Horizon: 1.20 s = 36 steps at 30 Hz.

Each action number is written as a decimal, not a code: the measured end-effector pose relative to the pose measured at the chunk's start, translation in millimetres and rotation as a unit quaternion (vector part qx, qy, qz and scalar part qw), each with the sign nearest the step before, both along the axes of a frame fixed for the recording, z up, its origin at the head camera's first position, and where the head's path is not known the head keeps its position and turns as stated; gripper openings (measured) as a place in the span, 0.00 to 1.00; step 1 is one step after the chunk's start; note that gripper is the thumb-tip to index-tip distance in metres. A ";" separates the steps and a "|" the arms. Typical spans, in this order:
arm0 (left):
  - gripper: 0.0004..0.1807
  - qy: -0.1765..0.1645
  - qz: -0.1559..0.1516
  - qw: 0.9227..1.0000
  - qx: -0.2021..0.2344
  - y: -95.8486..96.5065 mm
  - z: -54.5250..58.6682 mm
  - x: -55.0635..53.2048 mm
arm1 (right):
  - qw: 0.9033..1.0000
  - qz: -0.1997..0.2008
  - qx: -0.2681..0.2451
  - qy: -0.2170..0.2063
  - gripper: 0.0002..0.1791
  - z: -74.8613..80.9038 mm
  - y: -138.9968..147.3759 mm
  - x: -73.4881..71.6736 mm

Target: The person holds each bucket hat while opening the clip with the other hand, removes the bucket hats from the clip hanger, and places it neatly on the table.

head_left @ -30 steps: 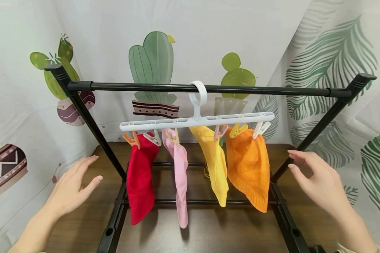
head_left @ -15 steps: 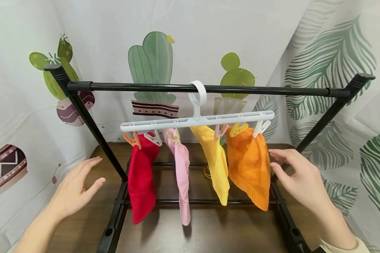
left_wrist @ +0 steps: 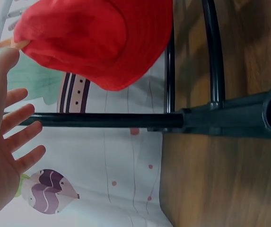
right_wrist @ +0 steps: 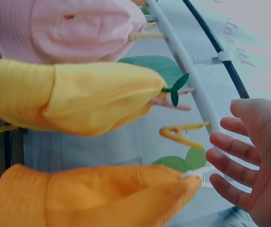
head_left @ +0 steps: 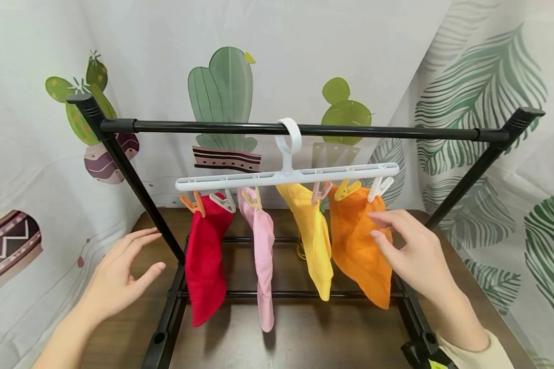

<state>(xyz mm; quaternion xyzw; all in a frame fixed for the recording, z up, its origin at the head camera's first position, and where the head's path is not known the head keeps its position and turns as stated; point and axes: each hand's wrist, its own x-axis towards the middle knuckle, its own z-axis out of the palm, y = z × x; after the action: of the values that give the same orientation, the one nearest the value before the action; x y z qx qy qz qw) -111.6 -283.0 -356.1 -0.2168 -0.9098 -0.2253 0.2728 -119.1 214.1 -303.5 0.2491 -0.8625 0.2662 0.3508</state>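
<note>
A white hanger [head_left: 287,177] holds a row of bucket hats by coloured clips. From left they are a red hat [head_left: 206,261], a pink hat [head_left: 264,256], a yellow hat [head_left: 311,241] and an orange hat [head_left: 357,246]. My right hand [head_left: 413,253] is in front of the orange hat's right side, fingers loosely bent and holding nothing. In the right wrist view, a gap shows between those fingers and the white clip [right_wrist: 199,174] on the orange hat. The yellow clip [right_wrist: 182,135] pinches no cloth there. My left hand [head_left: 117,274] hovers by the left post, fingers spread.
The hanger hooks over the top bar [head_left: 203,127] of a black rack, whose slanted posts [head_left: 136,187] stand on both sides. Lower bars [head_left: 304,294] cross behind the hats above a brown wooden surface [head_left: 240,343]. A patterned white curtain [head_left: 286,51] hangs behind.
My right hand has moved left, from beyond the right post to in front of the orange hat. The left hand has drifted slightly right. The hats sway a little.
</note>
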 end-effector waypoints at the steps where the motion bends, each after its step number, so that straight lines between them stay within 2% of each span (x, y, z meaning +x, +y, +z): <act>1: 0.32 0.000 0.001 1.000 0.001 1.8 0.5 0.6 | 1.000 0.004 -0.001 0.001 0.20 0.8 -2.5 -0.5; 8: 0.32 0.005 -0.012 1.000 0.004 11.1 1.6 1.8 | 0.999 0.028 -0.017 -0.010 0.21 2.6 -23.7 -4.1; 15: 0.32 0.022 -0.023 0.999 0.018 22.9 -1.3 4.0 | 0.998 0.049 -0.027 -0.035 0.16 7.2 -52.5 -5.3; 22: 0.32 0.000 -0.004 1.000 0.012 32.7 -4.1 6.9 | 0.997 0.071 -0.005 -0.008 0.15 8.6 -84.9 -8.9; 29: 0.33 -0.018 0.019 1.000 0.008 40.3 -7.3 6.8 | 0.994 0.098 -0.004 -0.050 0.14 13.7 -115.6 -8.3; 36: 0.32 -0.013 0.022 0.999 0.029 48.2 -11.6 5.6 | 0.989 0.133 -0.022 -0.054 0.11 21.3 -148.7 -6.9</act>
<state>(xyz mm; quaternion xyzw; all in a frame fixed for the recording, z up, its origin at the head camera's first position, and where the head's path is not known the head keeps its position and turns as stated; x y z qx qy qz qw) -106.0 -234.8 -367.7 -0.1862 -0.9108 -0.2485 0.2721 -126.0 65.4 -282.1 0.3397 -0.8332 0.3421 0.2708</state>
